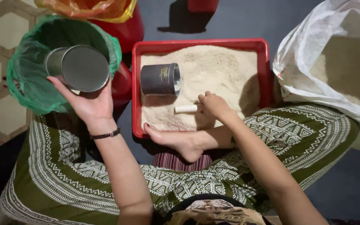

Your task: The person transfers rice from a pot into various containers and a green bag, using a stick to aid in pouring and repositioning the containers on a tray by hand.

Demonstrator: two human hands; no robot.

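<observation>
The person is sitting cross-legged on the floor, and the left hand point(89, 102) is holding a metal can point(79, 68) tipped over a bucket lined with a green plastic bag point(26, 79); the grip is wrapping the can's lower side from beneath, fingers curled round it, and the can's flat base is facing the camera, so its mouth is pointing down into the bag. Whether grain is pouring out cannot be told. The right hand point(213, 104) is resting in a red tray point(137, 83) filled with pale rice point(217, 66), its fingers loosely closed at the end of a small white cylinder point(186, 108) lying on the grain; whether they are actually pinching it cannot be told. A second, dark can point(160, 78) is lying on its side in the tray with rice at its mouth. The tray is looking well filled, and an open white sack point(313, 54) of rice is standing just to its right, so plenty appears left to move.
</observation>
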